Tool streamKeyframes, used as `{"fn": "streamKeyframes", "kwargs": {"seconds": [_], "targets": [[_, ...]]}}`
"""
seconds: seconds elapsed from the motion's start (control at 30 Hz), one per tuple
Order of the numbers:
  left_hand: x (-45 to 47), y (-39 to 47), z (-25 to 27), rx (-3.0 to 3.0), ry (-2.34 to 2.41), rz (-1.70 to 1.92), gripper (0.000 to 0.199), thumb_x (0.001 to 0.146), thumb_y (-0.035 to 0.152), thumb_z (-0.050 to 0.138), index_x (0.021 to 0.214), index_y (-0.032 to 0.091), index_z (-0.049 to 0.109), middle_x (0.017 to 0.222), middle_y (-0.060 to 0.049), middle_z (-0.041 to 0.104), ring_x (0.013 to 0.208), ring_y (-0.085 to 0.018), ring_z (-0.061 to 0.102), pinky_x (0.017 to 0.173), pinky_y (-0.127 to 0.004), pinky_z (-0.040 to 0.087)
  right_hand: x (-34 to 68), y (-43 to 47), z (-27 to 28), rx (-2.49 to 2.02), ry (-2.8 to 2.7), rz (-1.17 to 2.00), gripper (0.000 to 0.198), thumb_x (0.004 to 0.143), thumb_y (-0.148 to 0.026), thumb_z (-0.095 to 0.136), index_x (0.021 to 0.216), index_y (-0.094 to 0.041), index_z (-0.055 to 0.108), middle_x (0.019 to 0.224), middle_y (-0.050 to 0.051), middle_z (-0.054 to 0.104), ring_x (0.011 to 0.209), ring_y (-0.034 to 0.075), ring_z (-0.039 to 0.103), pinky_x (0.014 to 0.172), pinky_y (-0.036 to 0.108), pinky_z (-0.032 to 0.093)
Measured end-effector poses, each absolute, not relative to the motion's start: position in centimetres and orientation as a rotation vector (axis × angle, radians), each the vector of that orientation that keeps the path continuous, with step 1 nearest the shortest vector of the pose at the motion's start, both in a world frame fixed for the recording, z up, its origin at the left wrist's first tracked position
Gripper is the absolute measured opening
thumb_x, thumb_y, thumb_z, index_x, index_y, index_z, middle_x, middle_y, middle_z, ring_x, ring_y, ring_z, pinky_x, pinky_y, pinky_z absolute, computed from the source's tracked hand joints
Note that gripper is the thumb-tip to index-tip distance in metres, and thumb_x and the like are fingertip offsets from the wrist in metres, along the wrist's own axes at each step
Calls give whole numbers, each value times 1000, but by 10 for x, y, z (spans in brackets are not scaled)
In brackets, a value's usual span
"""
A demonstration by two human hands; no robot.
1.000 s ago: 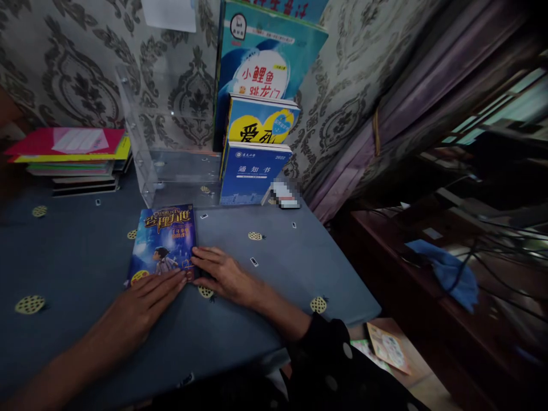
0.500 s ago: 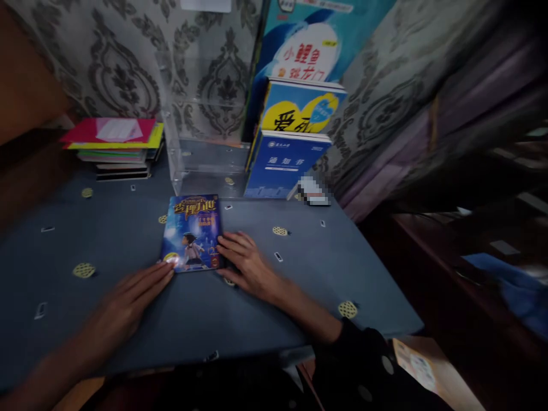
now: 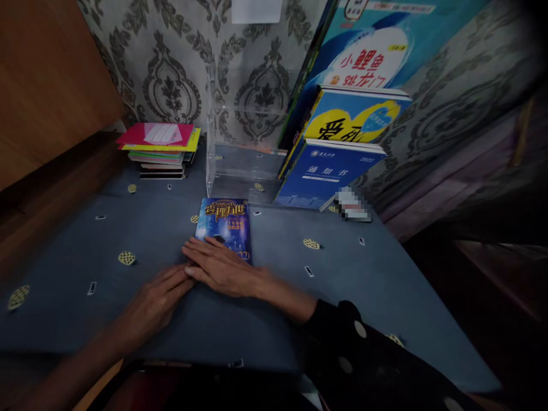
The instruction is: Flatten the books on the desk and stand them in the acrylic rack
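Note:
A small blue book (image 3: 226,225) with gold title lettering lies flat on the dark blue tablecloth. Across its lower part stretches my right hand (image 3: 222,268), palm down, fingers extended toward the lower left corner and hiding much of the cover picture. Beside that same corner is my left hand (image 3: 165,294), its fingers long and loosely together. The fingertips of both hands meet there, so the corner itself is hidden. Neither hand is closed around the book.
Behind the book stands a clear acrylic rack (image 3: 246,185) with picture books (image 3: 363,63) and a blue booklet (image 3: 327,171) on its right side. A stack of papers and books (image 3: 160,148) sits at the back left. A pixelated item (image 3: 353,204) lies right of the rack.
My right hand has moved from the book's right edge to over its lower left part, meeting my left hand. The camera view has shifted left, so everything appears farther right.

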State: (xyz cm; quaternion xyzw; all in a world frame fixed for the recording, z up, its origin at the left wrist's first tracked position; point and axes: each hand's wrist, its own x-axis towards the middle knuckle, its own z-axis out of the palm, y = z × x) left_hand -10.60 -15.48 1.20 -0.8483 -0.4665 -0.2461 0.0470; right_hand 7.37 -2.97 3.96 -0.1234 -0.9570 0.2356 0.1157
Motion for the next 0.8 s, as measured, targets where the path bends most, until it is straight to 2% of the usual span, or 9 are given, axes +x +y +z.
{"fn": "streamKeyframes", "kwargs": {"seconds": [0.17, 0.3, 0.4, 0.6, 0.67, 0.8], "targets": [[-102, -152, 21, -2591, -1405, -736, 68, 94, 1, 38, 156, 27, 29, 134, -7, 66, 120, -21, 65, 95, -36, 59, 64, 6, 25, -488, -2786, 526, 54, 104, -42, 41, 148, -11, 43, 156, 16, 42, 148, 24, 33, 122, 46, 30], [-99, -150, 30, -2603, -1392, -702, 69, 95, 2, 38, 157, 27, 24, 138, -7, 63, 122, -20, 63, 95, -37, 60, 70, 26, 19, -669, -2729, 444, 56, 102, -41, 44, 149, -10, 42, 156, 17, 41, 149, 26, 32, 122, 48, 28], [-97, -151, 33, -2610, -1404, -717, 65, 96, 4, 39, 156, 26, 29, 138, -7, 63, 123, -20, 63, 96, -37, 59, 79, 33, 20, -838, -2690, 432, 59, 101, -38, 46, 148, -3, 41, 157, 21, 38, 150, 29, 29, 123, 48, 26], [-100, -142, 30, -2607, -1601, -762, 43, 99, 15, 42, 138, 25, 57, 133, -7, 66, 118, -20, 65, 98, -34, 57, 94, 29, 9, -1172, -2440, 440, 59, 99, -37, 45, 146, -1, 42, 159, 26, 32, 151, 35, 23, 121, 57, 23], [-103, -132, 25, -2534, -1720, -730, 39, 101, 24, 41, 135, 22, 60, 135, -9, 63, 117, -22, 65, 98, -37, 57, 99, 24, 3, -1202, -2348, 468, 58, 98, -37, 46, 146, -5, 43, 159, 25, 31, 150, 35, 25, 120, 58, 25], [-106, -103, 14, -2434, -1906, -714, 44, 101, 38, 37, 135, 18, 57, 139, -13, 59, 121, -27, 62, 101, -42, 54, 111, 9, -1, -1180, -2237, 618, 56, 95, -34, 49, 144, -9, 47, 159, 22, 32, 148, 35, 31, 120, 53, 29]]}}
